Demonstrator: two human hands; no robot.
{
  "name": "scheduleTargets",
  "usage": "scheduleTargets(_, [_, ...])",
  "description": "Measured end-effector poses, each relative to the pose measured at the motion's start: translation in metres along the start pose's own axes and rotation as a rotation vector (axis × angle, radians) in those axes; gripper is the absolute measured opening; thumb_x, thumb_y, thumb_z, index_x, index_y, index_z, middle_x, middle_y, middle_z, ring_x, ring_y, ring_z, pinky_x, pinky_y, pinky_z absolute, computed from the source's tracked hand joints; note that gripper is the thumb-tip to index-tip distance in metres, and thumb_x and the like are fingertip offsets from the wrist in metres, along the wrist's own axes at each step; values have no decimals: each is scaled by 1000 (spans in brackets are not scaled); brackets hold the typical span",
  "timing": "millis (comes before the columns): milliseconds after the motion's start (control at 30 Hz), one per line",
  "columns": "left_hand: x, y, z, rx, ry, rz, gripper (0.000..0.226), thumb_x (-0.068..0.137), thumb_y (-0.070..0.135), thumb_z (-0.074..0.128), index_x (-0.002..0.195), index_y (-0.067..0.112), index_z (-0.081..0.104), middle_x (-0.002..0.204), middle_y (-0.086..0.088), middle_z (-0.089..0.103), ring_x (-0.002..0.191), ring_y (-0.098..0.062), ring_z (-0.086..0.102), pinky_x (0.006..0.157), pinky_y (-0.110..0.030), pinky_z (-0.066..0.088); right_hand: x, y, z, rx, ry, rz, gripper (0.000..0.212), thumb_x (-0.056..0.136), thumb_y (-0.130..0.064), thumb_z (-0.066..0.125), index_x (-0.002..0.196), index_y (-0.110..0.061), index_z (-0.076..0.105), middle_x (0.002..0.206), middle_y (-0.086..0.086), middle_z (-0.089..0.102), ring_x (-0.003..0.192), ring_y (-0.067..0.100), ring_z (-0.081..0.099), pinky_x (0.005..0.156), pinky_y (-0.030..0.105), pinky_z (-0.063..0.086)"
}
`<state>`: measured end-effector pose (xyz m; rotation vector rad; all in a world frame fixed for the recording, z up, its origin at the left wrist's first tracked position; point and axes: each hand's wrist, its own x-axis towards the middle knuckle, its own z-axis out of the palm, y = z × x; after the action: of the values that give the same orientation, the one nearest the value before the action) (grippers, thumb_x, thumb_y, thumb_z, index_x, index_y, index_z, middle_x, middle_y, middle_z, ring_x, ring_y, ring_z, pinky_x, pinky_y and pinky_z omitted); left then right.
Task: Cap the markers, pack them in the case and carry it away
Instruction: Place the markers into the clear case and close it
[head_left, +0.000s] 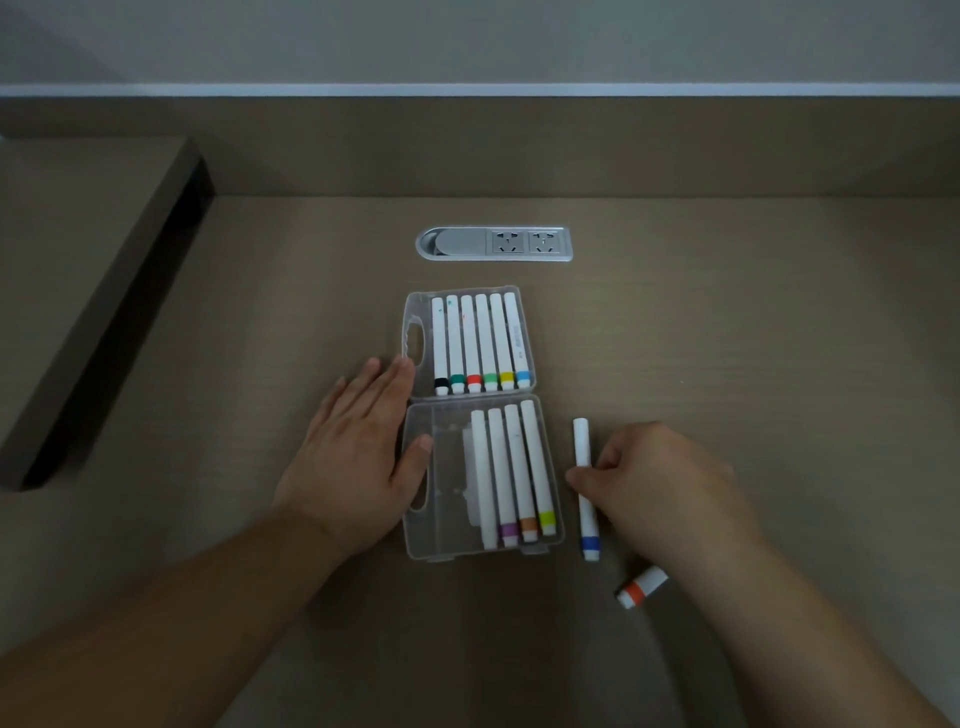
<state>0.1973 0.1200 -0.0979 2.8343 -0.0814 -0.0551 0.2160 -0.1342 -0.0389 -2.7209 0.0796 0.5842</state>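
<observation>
— Lying open on the desk (727, 338), the clear case (415, 545) shows both halves flat; six capped markers (483, 343) fill the far half, their bands black, dark green, red, light green, yellow and light blue.

— And the near half?

— Four markers (511, 473) sit at its right side — purple, orange and yellow-green bands show, while the leftmost one's band I cannot make out.

— What about the hands?

— The left hand (358, 447) lies flat with straight fingers beside the case's handle edge, thumb tip on the near half's rim. The right hand (660, 483) has curled fingers pinching the blue-banded marker (586, 488), which lies just right of the case.

— Anything else?

— An orange-banded marker (641, 587) pokes out from under the right forearm, and a silver socket panel (493, 243) is set into the desk beyond the case.
</observation>
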Motion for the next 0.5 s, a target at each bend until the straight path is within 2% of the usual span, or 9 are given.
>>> scheduleTargets(67, [0, 1, 0, -1, 3, 0, 80, 89, 62, 14, 158, 24, 4, 165, 7, 10, 151, -5, -3, 125, -38, 7, 2, 2, 2, -9, 18, -1, 31, 87, -50, 61, 70, -25, 63, 61, -6, 64, 61, 8, 61, 69, 32, 50])
scheduleTargets(133, [0, 1, 0, 0, 3, 2, 79, 89, 62, 15, 157, 24, 4, 165, 7, 10, 151, -6, -3, 125, -39, 7, 4, 4, 1, 44, 10, 11, 30, 87, -45, 62, 68, -22, 64, 59, -4, 64, 58, 10, 60, 59, 28, 44])
scheduleTargets(267, [1, -1, 1, 9, -5, 3, 79, 89, 63, 14, 157, 25, 1, 165, 8, 7, 151, -5, -5, 125, -38, 6, 8, -10, 1, 321, -24, -11, 29, 86, -35, 65, 67, -14, 67, 63, 7, 67, 54, 15, 60, 52, 26, 43])
scheduleTargets(333, [1, -2, 2, 14, -5, -3, 79, 89, 63, 14, 157, 26, 0, 165, 7, 7, 151, -6, -5, 125, -38, 6, 9, -26, 7, 365, -60, -65, 26, 87, -36, 65, 71, -16, 68, 66, 5, 68, 55, 10, 59, 53, 27, 46])
scheduleTargets(433, [0, -1, 1, 7, 3, 4, 80, 89, 64, 14, 158, 24, 3, 165, 6, 9, 151, -7, -3, 125, -38, 7, 15, -50, 24, 266, -71, -122, 24, 87, -44, 63, 79, -22, 66, 69, -2, 64, 63, 6, 62, 60, 24, 49])
scheduleTargets(500, [-1, 0, 0, 6, 4, 11, 81, 89, 64, 13, 158, 23, 4, 165, 5, 9, 151, -8, -2, 124, -38, 6, 20, -60, 34, 196, -51, -135, 24, 86, -47, 63, 80, -24, 65, 69, -5, 62, 65, 8, 63, 67, 27, 54])
